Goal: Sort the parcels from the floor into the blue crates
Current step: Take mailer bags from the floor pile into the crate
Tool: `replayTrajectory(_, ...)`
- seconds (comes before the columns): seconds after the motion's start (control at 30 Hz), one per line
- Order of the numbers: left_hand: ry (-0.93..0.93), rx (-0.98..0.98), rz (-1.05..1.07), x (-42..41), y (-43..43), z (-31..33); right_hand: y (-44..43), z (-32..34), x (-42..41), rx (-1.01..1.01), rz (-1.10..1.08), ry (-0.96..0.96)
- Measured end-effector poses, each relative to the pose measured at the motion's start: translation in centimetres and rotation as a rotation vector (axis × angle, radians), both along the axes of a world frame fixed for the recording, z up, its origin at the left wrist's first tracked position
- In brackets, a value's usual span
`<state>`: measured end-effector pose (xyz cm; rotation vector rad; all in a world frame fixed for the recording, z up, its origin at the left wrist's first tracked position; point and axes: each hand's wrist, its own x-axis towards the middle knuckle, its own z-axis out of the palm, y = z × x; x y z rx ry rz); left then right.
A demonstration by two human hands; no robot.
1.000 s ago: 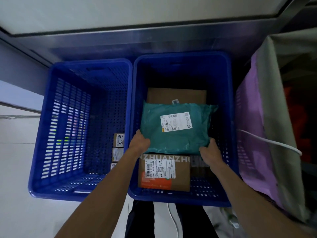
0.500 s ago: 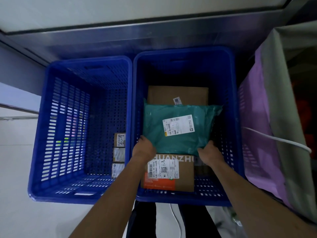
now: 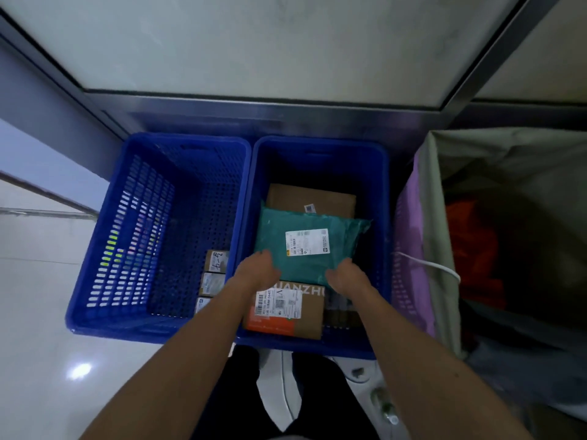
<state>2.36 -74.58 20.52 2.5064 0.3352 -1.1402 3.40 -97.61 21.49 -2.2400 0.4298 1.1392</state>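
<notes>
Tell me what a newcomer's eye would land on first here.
The teal mailer bag stands out, lying on cardboard boxes in the right blue crate, its near edge held by the left hand and right hand. Beside it, the left blue crate holds small boxes against its right wall.

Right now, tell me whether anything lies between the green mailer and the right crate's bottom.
Yes. The left hand and right hand hold the green mailer inside the right blue crate, but it lies over two parcels: a plain brown box at the far end and an orange-striped box nearer.
</notes>
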Motion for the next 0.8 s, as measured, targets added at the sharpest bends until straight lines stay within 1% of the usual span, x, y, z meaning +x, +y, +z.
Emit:
replayTrajectory(0.1, -0.066, -0.008, 0.041, -1.1, -0.2, 5.3, 1.1, 2.7, -0.5, 0.02, 0.097, -0.046)
replayTrajectory(0.17, -0.098, -0.011, 0.064, -2.0, 0.0, 7.5, 1.8, 3.6, -0.9, 0.01, 0.177, -0.064)
replayTrajectory(0.23, -0.098, 0.007, 0.07, -3.1, 0.6, 8.8, 2.6, 3.8, -1.3, -0.033, 0.285, -0.04)
replayTrajectory(0.33, -0.096, 0.044, 0.073, -4.7, 2.6, 10.2, 4.3, 4.4, -1.9, -0.045, 0.397, -0.035)
replayTrajectory(0.47, -0.135, 0.085, 0.111, -6.8, 6.4, 11.6, 7.7, 6.7, -3.5, -0.012, 0.442, -0.101)
replayTrajectory(0.53, -0.139, 0.086, 0.133, -8.0, 8.5, 12.3, 9.8, 7.4, -4.5, -0.012, 0.469, -0.089)
replayTrajectory(0.67, -0.19, 0.081, 0.149, -10.8, 13.4, 13.1, 14.5, 8.7, -6.8, -0.04, 0.529, -0.14)
replayTrajectory(0.8, -0.282, 0.065, 0.159, -14.4, 19.9, 13.4, 20.6, 9.4, -10.0, -0.083, 0.552, -0.194)
